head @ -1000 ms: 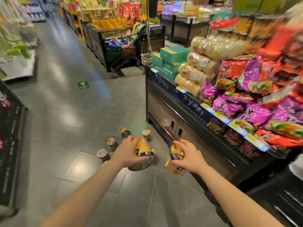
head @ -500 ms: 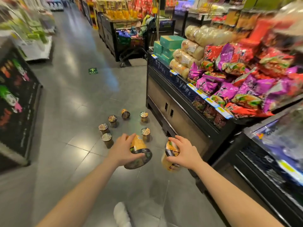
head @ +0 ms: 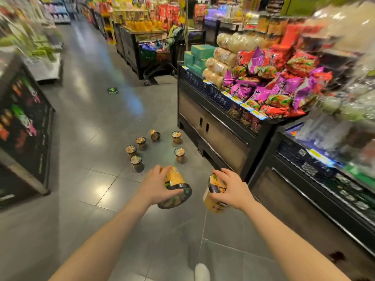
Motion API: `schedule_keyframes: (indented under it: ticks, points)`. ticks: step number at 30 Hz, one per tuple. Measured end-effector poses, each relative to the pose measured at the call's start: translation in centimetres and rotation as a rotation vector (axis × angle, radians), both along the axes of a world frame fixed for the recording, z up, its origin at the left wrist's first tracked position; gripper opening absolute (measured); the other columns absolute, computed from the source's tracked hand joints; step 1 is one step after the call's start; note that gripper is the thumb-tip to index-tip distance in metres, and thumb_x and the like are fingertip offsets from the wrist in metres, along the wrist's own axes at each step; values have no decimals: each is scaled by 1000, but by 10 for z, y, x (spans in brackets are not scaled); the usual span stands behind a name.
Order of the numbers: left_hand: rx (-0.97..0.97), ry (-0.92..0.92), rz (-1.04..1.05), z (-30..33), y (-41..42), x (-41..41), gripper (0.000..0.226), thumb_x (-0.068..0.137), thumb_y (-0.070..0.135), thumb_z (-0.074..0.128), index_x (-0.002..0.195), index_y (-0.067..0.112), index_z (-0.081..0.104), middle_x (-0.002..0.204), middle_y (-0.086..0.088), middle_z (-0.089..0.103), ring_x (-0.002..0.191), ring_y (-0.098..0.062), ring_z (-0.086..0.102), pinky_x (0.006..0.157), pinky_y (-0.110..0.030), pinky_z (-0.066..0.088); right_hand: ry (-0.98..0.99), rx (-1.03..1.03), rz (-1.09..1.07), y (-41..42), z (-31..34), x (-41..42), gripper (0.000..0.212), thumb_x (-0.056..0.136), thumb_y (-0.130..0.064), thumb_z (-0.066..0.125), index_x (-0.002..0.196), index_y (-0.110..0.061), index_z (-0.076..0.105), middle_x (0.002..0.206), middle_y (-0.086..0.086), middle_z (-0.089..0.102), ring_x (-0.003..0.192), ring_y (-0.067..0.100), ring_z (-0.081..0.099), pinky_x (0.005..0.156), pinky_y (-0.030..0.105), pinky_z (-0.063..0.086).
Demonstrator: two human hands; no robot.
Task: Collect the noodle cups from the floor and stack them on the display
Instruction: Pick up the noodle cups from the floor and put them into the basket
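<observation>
Up off the gray floor point(head: 97, 122), I hold one noodle cup point(head: 176, 186) in my left hand point(head: 157, 184) and another cup point(head: 215, 196) in my right hand point(head: 231, 187), while six cups point(head: 140, 141) sit behind them near the black display point(head: 213, 126).

left arm: bare forearm reaching forward from lower left | left hand point(head: 157, 186): fingers curled round a tilted cup point(head: 176, 188) | right arm: bare, extended from lower right | right hand point(head: 230, 188): curled over the top of a second cup point(head: 215, 196)
</observation>
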State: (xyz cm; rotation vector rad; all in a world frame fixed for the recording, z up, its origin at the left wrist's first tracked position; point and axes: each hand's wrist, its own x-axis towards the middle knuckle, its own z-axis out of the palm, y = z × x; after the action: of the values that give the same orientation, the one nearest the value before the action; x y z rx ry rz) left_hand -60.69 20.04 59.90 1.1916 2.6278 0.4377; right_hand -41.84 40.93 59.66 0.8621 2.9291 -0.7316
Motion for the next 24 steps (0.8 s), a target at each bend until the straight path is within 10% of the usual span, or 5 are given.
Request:
schedule_keyframes:
  ticks: [24]
  points:
    - [17, 22, -72, 14, -115, 285, 100, 71, 78, 61, 150, 29, 26, 136, -2, 38, 128, -23, 38, 100, -41, 45, 1, -3, -86, -137, 17, 302, 83, 68, -63, 62, 143, -45, 33, 155, -10, 26, 141, 18, 24, 107, 49, 34]
